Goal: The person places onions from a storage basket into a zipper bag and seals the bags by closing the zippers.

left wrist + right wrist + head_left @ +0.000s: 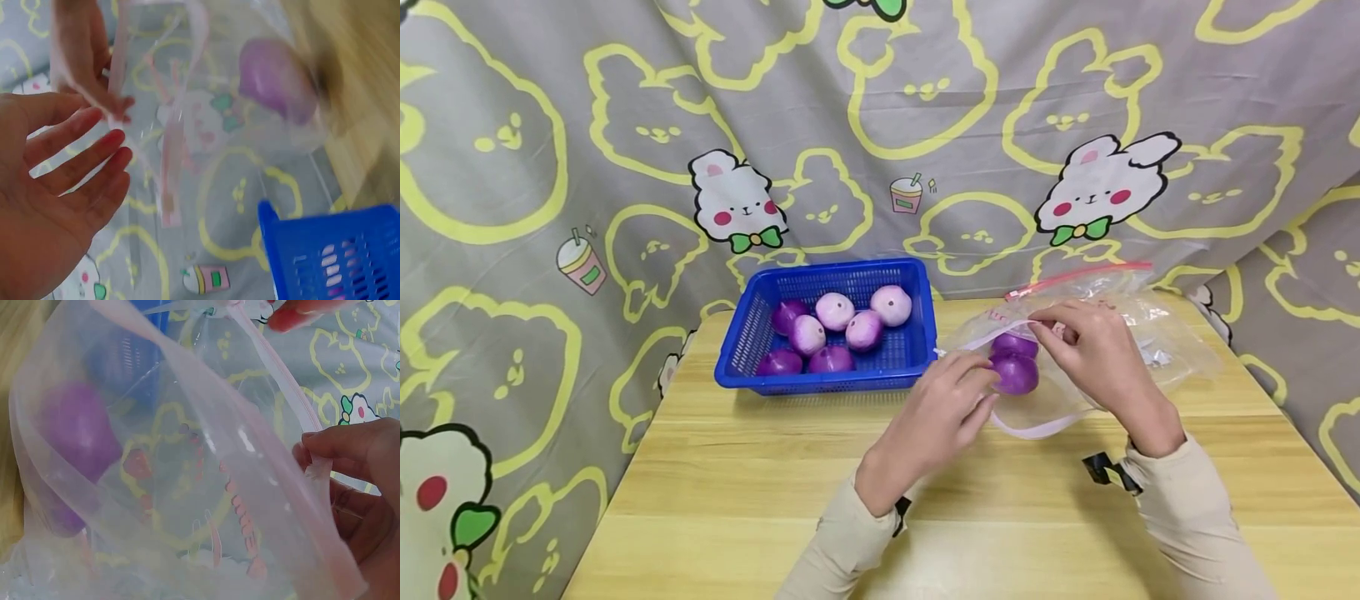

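Observation:
A clear zip bag (1054, 425) stands on the table with its mouth open toward me and two purple onions (1017, 375) inside. My right hand (1093, 350) pinches the bag's rim between thumb and forefinger, as the zip strip (284, 375) shows in the right wrist view. Beside the left end of the mouth is my left hand (943, 404), its fingers (94, 156) spread and loosely bent with nothing in them. One onion (278, 81) shows through the plastic in the left wrist view.
Left of the bag a blue plastic basket (737, 358) holds several purple and pale onions (834, 312). More clear plastic with a red zip strip (1082, 278) lies behind the bag. A patterned grey curtain (820, 100) hangs along the back of the wooden table (715, 500).

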A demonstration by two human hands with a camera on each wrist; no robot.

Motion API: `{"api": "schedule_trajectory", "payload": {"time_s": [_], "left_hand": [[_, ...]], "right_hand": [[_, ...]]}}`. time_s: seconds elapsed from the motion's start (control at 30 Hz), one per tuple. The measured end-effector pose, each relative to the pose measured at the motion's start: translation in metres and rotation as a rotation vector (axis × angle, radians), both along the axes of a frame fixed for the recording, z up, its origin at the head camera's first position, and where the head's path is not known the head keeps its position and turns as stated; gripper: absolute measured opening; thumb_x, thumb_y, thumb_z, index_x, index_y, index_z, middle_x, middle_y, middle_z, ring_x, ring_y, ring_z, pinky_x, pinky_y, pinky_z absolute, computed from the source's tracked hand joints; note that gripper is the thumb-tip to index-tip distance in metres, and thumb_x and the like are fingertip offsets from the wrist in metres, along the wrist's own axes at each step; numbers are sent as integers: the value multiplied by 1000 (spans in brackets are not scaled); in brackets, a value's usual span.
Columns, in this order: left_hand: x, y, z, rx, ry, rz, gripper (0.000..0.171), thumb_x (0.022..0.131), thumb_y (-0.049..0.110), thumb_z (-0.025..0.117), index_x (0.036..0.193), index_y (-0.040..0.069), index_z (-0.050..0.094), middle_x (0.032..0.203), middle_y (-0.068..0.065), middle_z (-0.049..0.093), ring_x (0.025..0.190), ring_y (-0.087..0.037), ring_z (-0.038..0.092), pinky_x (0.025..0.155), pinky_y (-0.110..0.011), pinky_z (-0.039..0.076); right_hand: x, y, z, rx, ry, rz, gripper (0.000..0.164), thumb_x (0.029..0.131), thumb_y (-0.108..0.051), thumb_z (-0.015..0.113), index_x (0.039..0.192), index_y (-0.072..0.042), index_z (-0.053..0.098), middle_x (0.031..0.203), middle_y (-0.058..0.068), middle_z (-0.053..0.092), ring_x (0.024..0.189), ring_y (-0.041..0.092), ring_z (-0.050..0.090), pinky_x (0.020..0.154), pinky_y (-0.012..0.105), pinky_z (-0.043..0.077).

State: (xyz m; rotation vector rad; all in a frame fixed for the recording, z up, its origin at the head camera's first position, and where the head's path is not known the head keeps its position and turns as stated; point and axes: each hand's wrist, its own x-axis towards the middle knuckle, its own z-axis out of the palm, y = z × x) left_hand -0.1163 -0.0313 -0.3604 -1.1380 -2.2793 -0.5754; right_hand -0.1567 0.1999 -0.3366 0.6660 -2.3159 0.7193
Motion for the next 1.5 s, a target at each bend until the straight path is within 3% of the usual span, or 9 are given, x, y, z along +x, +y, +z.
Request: {"api": "schedule_trajectory", "payload": {"time_s": [0.17,0.5,0.9,1.1,1.3,1.5], "left_hand": [[-8,-18,8,100,31,50,13,94,12,65,104,8,72,110,-4,68,109,-18,60,93,-29,47],[-27,-59,12,228,-70,169,13,93,9,66,105,4,70,110,-7,67,107,-23,60,101,-32,45],[-39,-90,7,242,-187,338,18,90,7,70,108,5,70,116,-8,67,113,-25,60,103,-37,44],[-49,-106,-1,229,-243,449,24,89,8,71,112,4,69,118,-13,67,114,-30,60,100,-44,46],[-65,-138,-21,235,-346,587,27,86,7,73,113,4,70,114,-15,68,109,-34,62,94,-49,47],[-72,-157,-35,246,-425,637,26,86,8,74,110,1,70,113,-18,69,110,-40,61,95,-53,46]], "right_hand": [[0,-1,-2,-4,-8,-9,8,85,-5,76,92,-7,78,67,-3,60,53,9,42,68,31,28],[1,-1,-5,-34,0,-19,6,85,-3,75,91,-5,76,65,-3,56,54,10,39,65,27,29],[3,1,-9,-68,-5,-40,8,85,-4,76,93,-6,77,70,-2,60,59,10,40,60,23,30],[4,3,-9,-90,6,-42,9,85,-3,76,93,-6,77,71,-1,61,59,8,40,61,22,31],[4,3,-8,-88,6,-39,10,85,-3,76,94,-6,77,72,-1,63,59,8,41,61,22,32],[6,4,-9,-99,7,-42,9,84,-3,76,93,-6,77,71,-1,62,58,8,41,60,22,31]]}}
